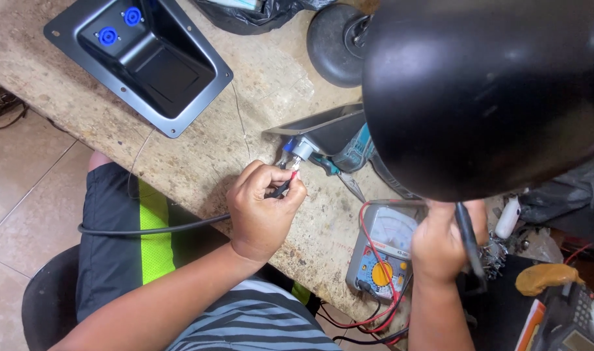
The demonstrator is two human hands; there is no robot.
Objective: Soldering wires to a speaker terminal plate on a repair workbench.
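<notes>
Black cable ran over the bench edge; left hand pinched its stripped end at a grey connector, right hand gripped a black tool

Cable held to connector

A black cable runs from the left across the lap and up to the desk edge, its end pinched in the left hand's grip. A red-tipped wire end pokes out, touching a grey-and-blue connector on a tilted black metal plate. The right hand holds a thin black tool, upright, beside a meter.
</notes>
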